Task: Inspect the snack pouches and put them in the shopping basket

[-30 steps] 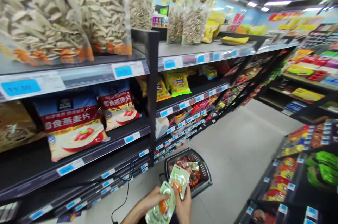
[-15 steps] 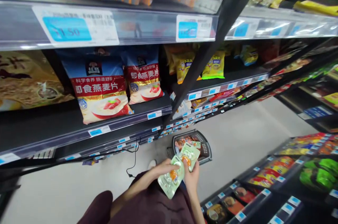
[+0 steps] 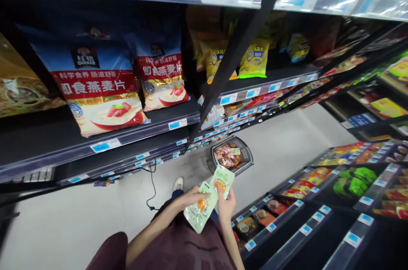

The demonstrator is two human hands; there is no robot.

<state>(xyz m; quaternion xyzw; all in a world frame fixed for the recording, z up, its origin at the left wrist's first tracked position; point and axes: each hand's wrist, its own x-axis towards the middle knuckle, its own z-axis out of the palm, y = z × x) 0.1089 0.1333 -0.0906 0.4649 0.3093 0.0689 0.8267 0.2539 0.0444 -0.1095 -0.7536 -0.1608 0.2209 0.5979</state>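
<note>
In front of my body, my left hand (image 3: 191,198) pinches a light green snack packet (image 3: 198,218) with an orange picture on it. My right hand (image 3: 226,206) grips a second, similar green packet (image 3: 225,175), its thumb pressed over the picture. The two packets are side by side, their edges meeting or overlapping. Beyond my hands a dark shopping basket (image 3: 248,162) stands on the floor. Inside it lie several orange-red packets (image 3: 227,157) and a small green one (image 3: 235,151).
Shelves on the left hold Quaker oatmeal bags (image 3: 95,91) and yellow snack bags (image 3: 254,58). Lower shelves on the right carry packaged foods (image 3: 306,183) and green packs (image 3: 353,185). A black cable (image 3: 153,189) hangs to the pale floor (image 3: 280,134).
My view has shifted, so shelves and basket appear higher. Both green packets stay in my hands, now lower relative to the basket, whose contents show more fully. My shoe has come further into view.
</note>
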